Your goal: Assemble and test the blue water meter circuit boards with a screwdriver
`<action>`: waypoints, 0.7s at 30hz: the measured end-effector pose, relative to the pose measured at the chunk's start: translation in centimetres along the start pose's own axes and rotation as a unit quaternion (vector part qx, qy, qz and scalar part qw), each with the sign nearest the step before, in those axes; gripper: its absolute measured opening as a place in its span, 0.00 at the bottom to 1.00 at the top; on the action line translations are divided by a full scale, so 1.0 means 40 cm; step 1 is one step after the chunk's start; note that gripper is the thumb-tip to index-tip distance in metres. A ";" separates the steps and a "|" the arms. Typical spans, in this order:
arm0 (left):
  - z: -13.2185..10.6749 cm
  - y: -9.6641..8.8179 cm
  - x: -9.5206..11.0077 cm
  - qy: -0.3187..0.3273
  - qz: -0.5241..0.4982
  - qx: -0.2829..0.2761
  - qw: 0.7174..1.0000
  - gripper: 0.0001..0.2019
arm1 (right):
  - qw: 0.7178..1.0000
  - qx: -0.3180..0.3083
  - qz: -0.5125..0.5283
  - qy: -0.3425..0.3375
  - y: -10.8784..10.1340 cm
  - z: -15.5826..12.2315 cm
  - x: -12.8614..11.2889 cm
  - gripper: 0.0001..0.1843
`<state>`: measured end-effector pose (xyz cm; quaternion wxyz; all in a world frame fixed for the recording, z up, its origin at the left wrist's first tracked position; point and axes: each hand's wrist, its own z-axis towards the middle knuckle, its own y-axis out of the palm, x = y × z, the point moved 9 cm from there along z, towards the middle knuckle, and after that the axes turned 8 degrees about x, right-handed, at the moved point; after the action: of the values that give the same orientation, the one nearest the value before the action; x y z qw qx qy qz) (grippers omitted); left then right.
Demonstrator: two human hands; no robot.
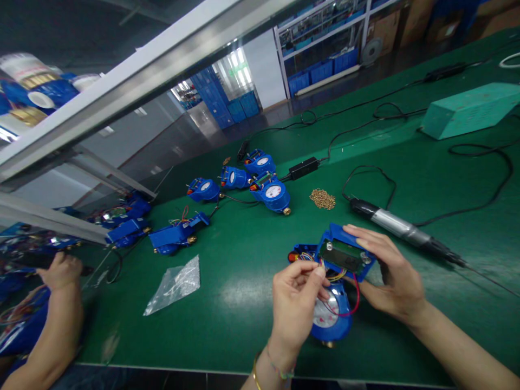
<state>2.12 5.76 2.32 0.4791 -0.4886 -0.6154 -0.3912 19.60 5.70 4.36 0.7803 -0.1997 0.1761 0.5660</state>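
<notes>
At the near edge of the green bench (pixel 235 319), in front of the person, a blue meter (pixel 344 319) lies with its dial facing up and its blue cover (pixel 332 234) raised at the far end, showing a circuit board inside. The left hand (pixel 298 300) is nearly closed, thumb and forefinger pinched together at the thin coloured wires (pixel 338 275) by the cover's lower edge; exactly which strands it grips is too small to tell. The right hand (pixel 392 273) holds the cover by its right side, fingers along the top edge and thumb underneath.

The likeliest trouble is with the wiring: a hard tug from the left hand could pull a strand loose from the board, and if the cover were pressed down as things lie, the red wire (pixel 358 295), which loops out over the dial's side, might be trapped or nicked. Should the right hand's hold slacken, the cover could tip and strain the leads. A sleeve or cord sweeping across could scatter the loose pile of screws (pixel 323 199) beyond the meter.

As for pose, the left forearm rises from the bottom edge, wrist bent so the fingers point in toward the cover. The right forearm slants in from the lower right, its palm turned inward, the fingers bent around the cover. Both hands are close together above the meter, the left partly hiding the dial.
</notes>
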 end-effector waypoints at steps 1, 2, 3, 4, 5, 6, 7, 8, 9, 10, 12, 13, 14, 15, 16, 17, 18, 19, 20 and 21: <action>-0.001 0.000 0.001 0.004 0.008 0.000 1.000 0.13 | 1.000 0.000 0.002 0.000 0.000 0.000 0.000 0.44; -0.001 -0.001 0.001 0.011 0.017 0.001 1.000 0.12 | 1.000 0.000 0.005 0.000 0.000 0.000 0.000 0.44; -0.001 -0.002 0.003 0.022 0.027 0.001 0.999 0.12 | 1.000 -0.001 0.007 0.002 0.001 0.000 0.000 0.44; -0.001 -0.003 0.006 0.038 0.040 0.001 0.998 0.11 | 1.000 -0.001 0.011 0.005 0.001 0.000 0.001 0.44; -0.002 -0.004 0.012 0.060 0.056 0.000 0.997 0.10 | 1.000 -0.001 0.014 0.008 0.001 0.000 0.002 0.43; -0.002 -0.005 0.019 0.085 0.076 -0.002 0.993 0.09 | 1.000 -0.001 0.016 0.010 0.001 0.001 0.004 0.44; -0.004 -0.005 0.027 0.113 0.099 -0.003 0.989 0.09 | 1.000 -0.001 0.018 0.012 0.000 0.001 0.005 0.44; -0.005 -0.005 0.036 0.140 0.125 -0.005 0.982 0.10 | 1.000 -0.001 0.019 0.012 -0.001 0.001 0.005 0.44; -0.006 -0.004 0.044 0.163 0.151 -0.006 0.975 0.10 | 1.000 -0.002 0.019 0.012 -0.001 0.001 0.006 0.44; -0.007 -0.004 0.051 0.181 0.176 -0.006 0.968 0.10 | 1.000 -0.004 0.019 0.012 -0.001 0.001 0.007 0.44; -0.009 -0.004 0.061 0.206 0.210 -0.003 0.956 0.10 | 1.000 -0.007 0.018 0.011 -0.001 0.002 0.008 0.44; -0.010 -0.005 0.066 0.213 0.220 -0.001 0.952 0.10 | 1.000 -0.008 0.017 0.011 -0.001 0.002 0.008 0.44; -0.011 -0.005 0.069 0.219 0.226 0.000 0.949 0.10 | 1.000 -0.009 0.016 0.011 -0.001 0.002 0.008 0.43; -0.012 -0.005 0.073 0.224 0.229 0.003 0.947 0.10 | 1.000 -0.009 0.015 0.010 -0.001 0.002 0.008 0.43; -0.014 -0.006 0.076 0.231 0.231 0.005 0.945 0.09 | 1.000 -0.008 0.013 0.010 -0.001 0.003 0.008 0.43; -0.016 -0.006 0.080 0.237 0.231 0.008 0.944 0.09 | 1.000 -0.007 0.012 0.011 -0.002 0.003 0.009 0.43; -0.018 -0.007 0.082 0.242 0.229 0.010 0.943 0.09 | 1.000 -0.007 0.011 0.012 -0.002 0.003 0.010 0.43; -0.019 -0.007 0.083 0.247 0.227 0.010 0.942 0.08 | 1.000 -0.006 0.011 0.014 -0.002 0.003 0.011 0.43; -0.020 -0.007 0.084 0.249 0.223 0.010 0.942 0.08 | 1.000 -0.006 0.011 0.015 -0.002 0.002 0.012 0.43; -0.019 -0.006 0.082 0.249 0.220 0.007 0.943 0.08 | 1.000 -0.006 0.012 0.016 -0.002 0.002 0.013 0.43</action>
<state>1.81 5.74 5.69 0.6945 -0.4957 -0.3561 -0.3810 19.84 6.13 4.17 0.7689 -0.2116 0.1875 0.5734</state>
